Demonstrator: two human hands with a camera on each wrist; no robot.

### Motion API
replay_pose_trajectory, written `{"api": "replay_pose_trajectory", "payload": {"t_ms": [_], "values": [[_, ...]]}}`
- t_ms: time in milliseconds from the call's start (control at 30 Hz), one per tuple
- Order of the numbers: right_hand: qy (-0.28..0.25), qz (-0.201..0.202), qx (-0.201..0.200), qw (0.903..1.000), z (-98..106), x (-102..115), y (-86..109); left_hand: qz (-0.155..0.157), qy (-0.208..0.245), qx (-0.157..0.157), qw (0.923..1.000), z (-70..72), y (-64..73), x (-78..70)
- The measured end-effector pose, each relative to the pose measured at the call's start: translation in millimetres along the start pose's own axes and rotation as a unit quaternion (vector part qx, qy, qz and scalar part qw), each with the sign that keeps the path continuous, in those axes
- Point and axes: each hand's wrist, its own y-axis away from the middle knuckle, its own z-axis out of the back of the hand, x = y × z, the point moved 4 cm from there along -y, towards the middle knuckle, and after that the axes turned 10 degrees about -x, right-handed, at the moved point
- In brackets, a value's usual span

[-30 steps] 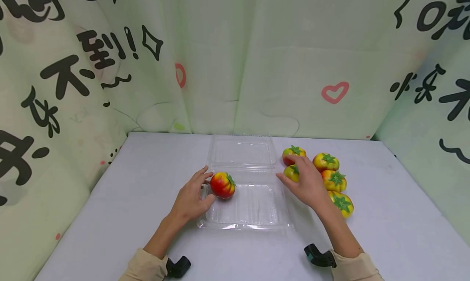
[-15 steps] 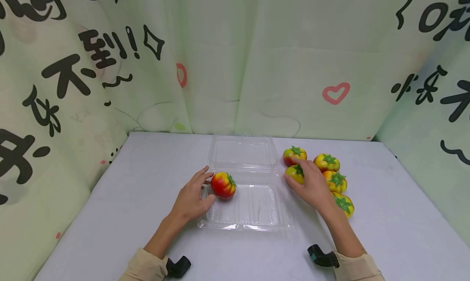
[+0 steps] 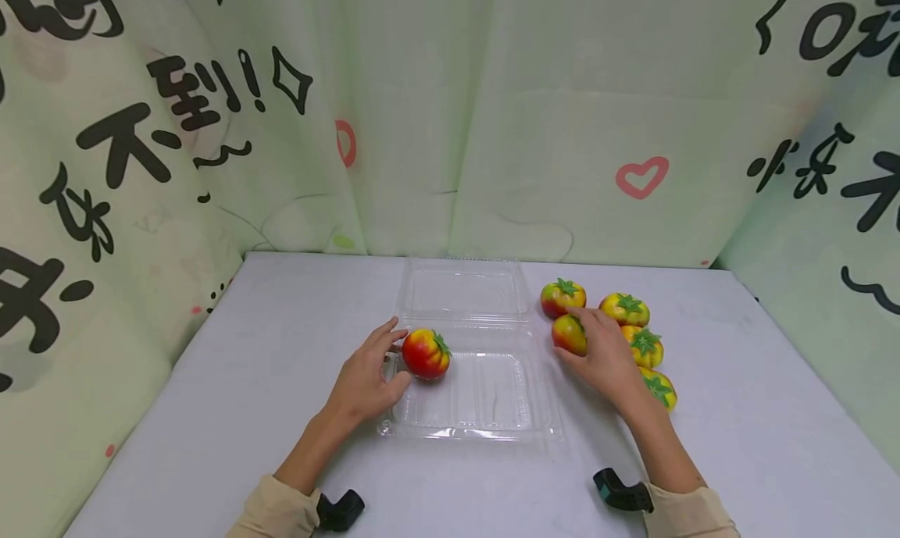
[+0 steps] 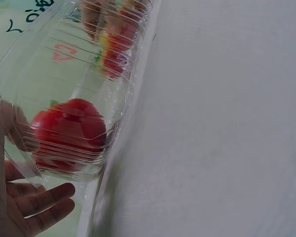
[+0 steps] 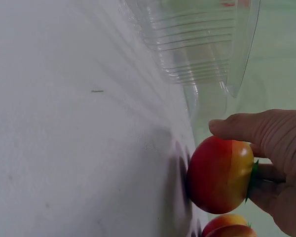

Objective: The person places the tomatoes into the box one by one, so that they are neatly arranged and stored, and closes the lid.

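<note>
The right grip (image 3: 603,358) pinches a round, tomato-like red-and-yellow fruit (image 5: 217,175) between thumb and fingers, its green leafy crown toward the palm, over the right of the white bench (image 3: 464,483). The skin looks slick, so a side-on hold like this could slip and let it roll. Just beyond sits a red-and-green crowned fruit (image 3: 562,297), near enough to be knocked; the three yellow-green crowned fruits (image 3: 624,310) risk a brush from knuckles or forearm.

The left grip (image 3: 366,378) lies loose, fingers parted, at the left edge of a clear plastic clamshell container (image 3: 499,397); its pressure cannot be told. With little steadying, a bump could skid that light box, rolling the glossy red fruit (image 3: 425,354) inside.
</note>
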Motion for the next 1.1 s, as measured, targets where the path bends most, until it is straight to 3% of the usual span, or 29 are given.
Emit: {"api": "replay_pose_trajectory", "payload": {"t_ms": [733,1100], "values": [[0.015,-0.026,-0.008,0.9995,-5.0,-4.7,1.9,0.011,0.002,0.011,0.9999,-1.3,-0.5,0.7],[0.002,-0.012,-0.035,0.9993,1.4,4.0,1.7,0.012,0.004,0.006,0.9999,-1.0,0.7,0.8]]}}
